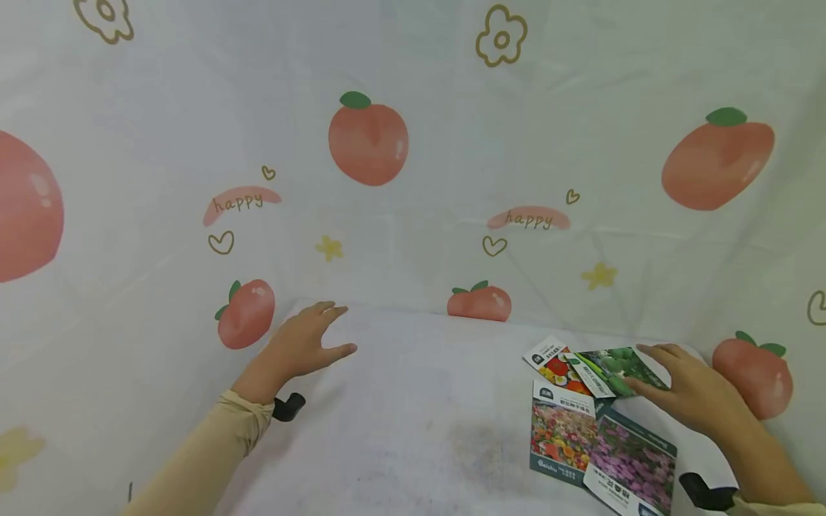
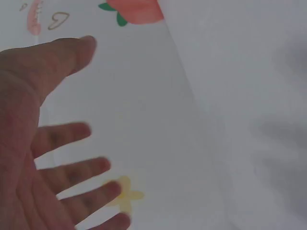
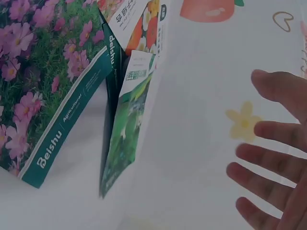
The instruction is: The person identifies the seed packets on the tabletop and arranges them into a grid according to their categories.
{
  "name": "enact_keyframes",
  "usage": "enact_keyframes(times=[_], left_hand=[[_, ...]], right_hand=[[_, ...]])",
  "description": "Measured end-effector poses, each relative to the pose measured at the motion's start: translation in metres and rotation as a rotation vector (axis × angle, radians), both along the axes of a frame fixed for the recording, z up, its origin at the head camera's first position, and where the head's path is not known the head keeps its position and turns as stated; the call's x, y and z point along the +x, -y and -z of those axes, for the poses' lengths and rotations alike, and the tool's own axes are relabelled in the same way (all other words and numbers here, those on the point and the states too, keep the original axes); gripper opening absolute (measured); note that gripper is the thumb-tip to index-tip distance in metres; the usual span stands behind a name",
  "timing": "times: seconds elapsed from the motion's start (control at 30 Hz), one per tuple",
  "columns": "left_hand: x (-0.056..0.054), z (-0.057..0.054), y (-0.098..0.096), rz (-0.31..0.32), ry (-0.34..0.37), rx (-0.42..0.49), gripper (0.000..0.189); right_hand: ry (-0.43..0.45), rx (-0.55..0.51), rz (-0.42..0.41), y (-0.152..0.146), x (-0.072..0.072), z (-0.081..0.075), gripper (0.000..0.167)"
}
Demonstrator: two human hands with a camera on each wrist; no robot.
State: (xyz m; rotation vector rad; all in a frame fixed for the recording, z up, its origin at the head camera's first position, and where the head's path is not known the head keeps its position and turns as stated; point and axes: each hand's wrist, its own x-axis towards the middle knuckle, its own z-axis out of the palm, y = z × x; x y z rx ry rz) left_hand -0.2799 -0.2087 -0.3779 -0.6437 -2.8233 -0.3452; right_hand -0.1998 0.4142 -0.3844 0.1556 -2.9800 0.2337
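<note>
Several seed packets lie in an overlapping group at the right of the white table. Nearest me is a packet with pink-purple flowers [image 1: 635,462], its "Beishu" band readable in the right wrist view. A mixed-flower packet [image 1: 561,430] lies to its left. Behind them, a green vegetable packet [image 1: 622,365] partly covers one with red and yellow flowers [image 1: 558,369]. My right hand [image 1: 700,390] hovers beside the green packet, fingers spread; a gap separates them in the right wrist view. My left hand [image 1: 300,347] hangs over the table's left side, fingers apart, holding nothing.
A white cloth backdrop [image 1: 426,244] printed with peaches, hearts and flowers rises behind the table [image 1: 387,423]. Greyish stains mark the tabletop left of the packets. A black strap piece [image 1: 289,407] shows at the left wrist, another [image 1: 706,493] at the right.
</note>
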Motion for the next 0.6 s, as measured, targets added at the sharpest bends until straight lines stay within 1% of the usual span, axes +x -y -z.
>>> enact_keyframes(times=[0.1, 0.17, 0.4, 0.6], left_hand=[[0.004, 0.003, -0.004, 0.063, 0.074, 0.05, 0.064], [0.007, 0.005, -0.007, 0.088, 0.104, 0.066, 0.06], [0.011, 0.013, -0.023, 0.137, 0.076, 0.1, 0.053], [0.014, 0.018, -0.04, 0.152, 0.086, 0.134, 0.052]], right_hand=[[0.013, -0.035, -0.014, 0.001, 0.001, -0.001, 0.075], [0.031, -0.051, -0.011, 0.002, 0.002, 0.0, 0.072], [0.055, -0.078, 0.021, 0.005, 0.008, 0.006, 0.074], [0.05, -0.094, 0.023, 0.012, 0.015, 0.01, 0.069]])
